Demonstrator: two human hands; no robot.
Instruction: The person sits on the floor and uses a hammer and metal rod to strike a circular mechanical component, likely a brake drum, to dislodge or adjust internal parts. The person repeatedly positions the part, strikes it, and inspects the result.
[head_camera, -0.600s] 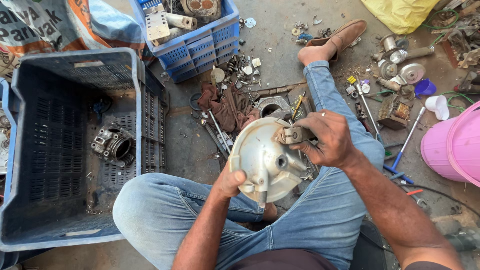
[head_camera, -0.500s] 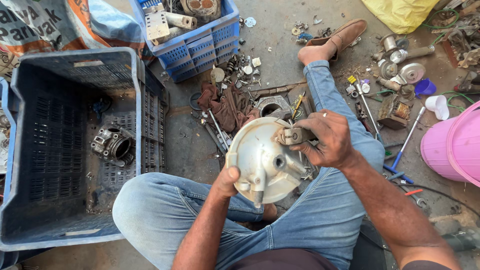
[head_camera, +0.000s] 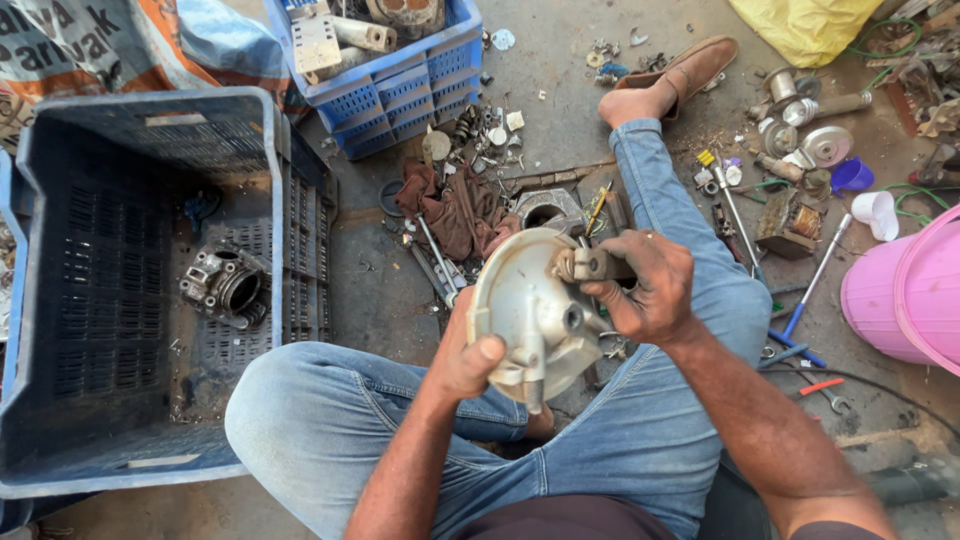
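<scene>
- Head view: left hand grips the round metal cover over the lap, fingers pressed on its rim.
- Right hand, fingers pinching the lever fitting, seems mid-removal; working it free likely needs a steady twist.

Person, seated, seen from above. Arms: bare from hand to upper arm, no watch, band or ring visible; left hand and right hand ungloved, the fingers smudged with dark grime. Sleeves: the edge of a dark maroon garment shows at the bottom, below the grip, and again at the right upper arm. Legs: light blue denim jeans, faded and creased at the knees, hem rolled at the far ankle. Footwear: one tan slip-on shoe, well beyond the grip, ankle bare above it.
</scene>
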